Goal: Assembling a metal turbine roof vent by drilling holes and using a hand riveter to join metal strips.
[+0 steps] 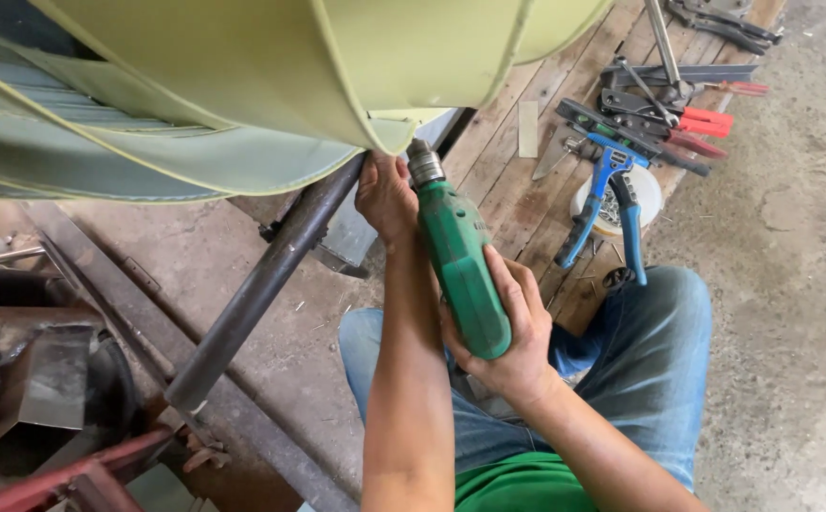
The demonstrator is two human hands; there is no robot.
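Note:
My right hand [517, 332] grips a green electric drill [460, 265] by its body. The drill's silver chuck [423, 163] points up against the lower edge of a pale green sheet-metal cone [318, 66]. My left hand [386, 194] reaches up beside the chuck and holds the cone's edge where it meets a dark steel pipe [261, 284]. The pipe runs under the cone, slanting down to the left. The drill bit itself is hidden by the metal edge.
A wooden pallet [536, 199] lies ahead with a blue-handled riveter [607, 199] on a white lid, red-handled snips [697, 128], a small level and other hand tools. Scrap metal and dark steel bars [72, 379] crowd the lower left. Bare concrete floor [792, 284] lies on the right.

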